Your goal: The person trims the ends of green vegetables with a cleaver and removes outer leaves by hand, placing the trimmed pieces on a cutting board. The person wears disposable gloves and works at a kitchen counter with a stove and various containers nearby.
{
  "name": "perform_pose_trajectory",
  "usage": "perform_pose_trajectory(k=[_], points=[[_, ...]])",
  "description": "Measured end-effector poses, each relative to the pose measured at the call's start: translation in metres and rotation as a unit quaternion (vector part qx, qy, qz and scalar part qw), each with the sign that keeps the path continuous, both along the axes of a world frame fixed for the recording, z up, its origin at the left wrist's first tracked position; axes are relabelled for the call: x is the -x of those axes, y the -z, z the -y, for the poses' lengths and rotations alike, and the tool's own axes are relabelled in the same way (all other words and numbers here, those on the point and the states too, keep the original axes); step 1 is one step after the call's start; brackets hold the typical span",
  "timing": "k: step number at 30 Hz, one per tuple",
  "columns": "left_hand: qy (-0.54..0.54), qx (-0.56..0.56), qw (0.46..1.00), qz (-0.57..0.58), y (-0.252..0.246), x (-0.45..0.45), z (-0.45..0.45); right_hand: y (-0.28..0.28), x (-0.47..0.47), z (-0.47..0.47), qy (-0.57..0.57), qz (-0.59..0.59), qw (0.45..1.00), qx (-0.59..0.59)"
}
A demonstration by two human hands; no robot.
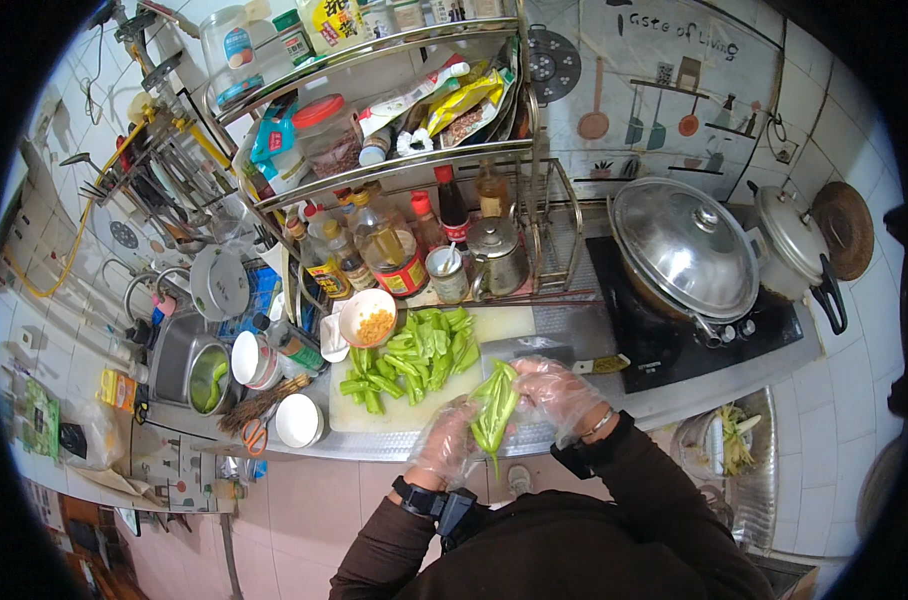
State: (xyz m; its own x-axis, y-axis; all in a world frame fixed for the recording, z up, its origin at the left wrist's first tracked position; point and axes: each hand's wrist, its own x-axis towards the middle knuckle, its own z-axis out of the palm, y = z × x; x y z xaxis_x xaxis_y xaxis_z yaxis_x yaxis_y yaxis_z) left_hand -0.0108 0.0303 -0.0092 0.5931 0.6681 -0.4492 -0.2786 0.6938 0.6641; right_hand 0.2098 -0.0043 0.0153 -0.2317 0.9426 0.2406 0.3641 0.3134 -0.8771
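Observation:
Both my hands wear clear plastic gloves. An opened green pepper is held between them at the counter's front edge, its pale inner side up and its pointed tip towards me. My left hand grips its left side, my right hand its upper right side. Just beyond the right hand lies a cleaver, its blade partly hidden and its handle to the right. Cut green pepper pieces are heaped on the white cutting board. A bowl of chopped yellowish bits stands at the heap's far left.
Left of the board are a white bowl, orange-handled scissors and a metal basin with a green pepper by the sink. Sauce bottles line the back beneath a metal rack. A lidded wok sits on the black cooktop.

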Motion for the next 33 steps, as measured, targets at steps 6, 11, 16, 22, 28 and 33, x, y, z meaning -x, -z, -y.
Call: perform_pose_trajectory(k=[6, 11, 16, 22, 28, 33], points=[[-0.012, -0.22, 0.966, -0.136, 0.003, -0.001, 0.009, 0.007, 0.009, -0.005, 0.046, -0.29, 0.921, 0.257], [-0.049, -0.763, 0.501, -0.406, 0.01, 0.003, -0.001, 0.002, 0.027, -0.001, 0.129, -0.295, 0.914, 0.248], [-0.009, -0.425, 0.847, -0.318, -0.005, -0.006, 0.004, -0.001, 0.031, 0.013, 0.152, 0.137, 0.962, -0.181], [-0.014, -0.371, 0.892, -0.259, -0.022, -0.011, 0.012, -0.003, 0.021, 0.018, 0.084, 0.195, 0.946, -0.247], [0.015, -0.305, 0.916, -0.258, -0.031, -0.008, 0.013, 0.0, 0.018, 0.018, 0.069, 0.249, 0.946, -0.196], [0.035, -0.302, 0.916, -0.261, -0.03, -0.001, 0.017, 0.005, 0.018, 0.012, 0.018, 0.133, 0.981, -0.138]])
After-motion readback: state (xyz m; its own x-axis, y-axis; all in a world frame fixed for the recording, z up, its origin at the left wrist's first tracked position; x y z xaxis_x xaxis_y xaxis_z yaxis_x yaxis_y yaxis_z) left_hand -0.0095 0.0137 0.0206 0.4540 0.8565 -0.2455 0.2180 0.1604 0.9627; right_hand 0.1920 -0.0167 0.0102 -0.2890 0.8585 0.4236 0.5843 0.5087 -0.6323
